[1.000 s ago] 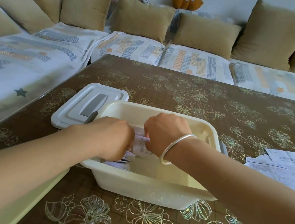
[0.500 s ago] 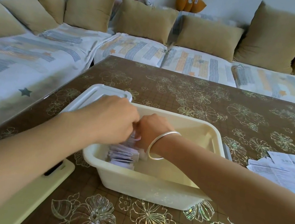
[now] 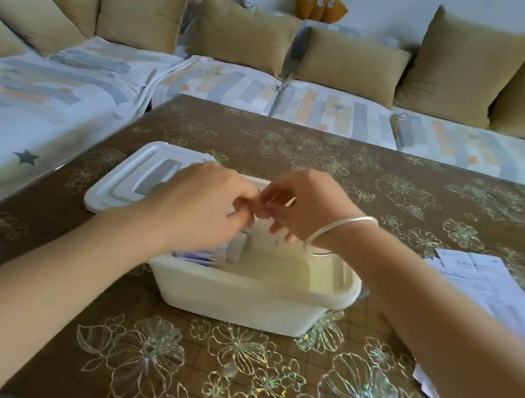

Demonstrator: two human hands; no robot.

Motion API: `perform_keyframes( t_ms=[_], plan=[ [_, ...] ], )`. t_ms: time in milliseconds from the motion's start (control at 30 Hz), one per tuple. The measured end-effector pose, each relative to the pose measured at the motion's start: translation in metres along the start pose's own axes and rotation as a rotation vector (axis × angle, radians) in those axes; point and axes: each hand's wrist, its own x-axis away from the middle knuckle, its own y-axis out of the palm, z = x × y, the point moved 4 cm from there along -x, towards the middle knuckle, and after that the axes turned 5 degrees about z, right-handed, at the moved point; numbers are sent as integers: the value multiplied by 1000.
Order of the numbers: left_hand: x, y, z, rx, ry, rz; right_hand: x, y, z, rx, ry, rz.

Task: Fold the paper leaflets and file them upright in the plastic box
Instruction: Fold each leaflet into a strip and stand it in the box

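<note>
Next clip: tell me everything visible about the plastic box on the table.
The plastic box is a cream, opaque-looking rectangular tub with rounded corners and a rolled rim. It stands upright and open on the floral table cover, with its white lid lying off by its far left corner. Folded leaflets stand packed at its left end; the rest of the inside shows bare. The left hand and right hand meet above it; blur hides whether either touches the rim.
</note>
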Motion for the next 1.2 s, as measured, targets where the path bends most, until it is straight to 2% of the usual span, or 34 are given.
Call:
perform_keyframes(
  t_ms=[100,167,233,300,433,500,567,633,733,900,1000,1200],
  plan=[
    [-4,16,42,132,49,74,48,-49,42,-121,47,245],
    [-6,32,66,196,60,157,86,-72,81,-71,108,407],
    [-6,51,90,220,47,246,124,-81,127,46,215,491],
    [-3,63,112,199,59,337,156,-76,170,227,326,444],
    [8,76,158,170,203,473,202,-36,226,418,447,37],
    [18,91,178,191,257,403,213,-21,233,437,421,-25],
    [29,114,189,234,267,287,219,-12,229,447,337,-14],
    [38,136,187,254,216,191,225,-9,214,446,229,49],
    [51,158,172,205,128,104,238,-6,196,431,49,262],
    [72,181,160,100,182,-91,252,6,185,257,-3,303],
    [78,183,158,52,207,-61,254,4,177,284,-60,290],
    [78,182,167,-48,398,26,254,4,179,320,-109,176]
  ],
)
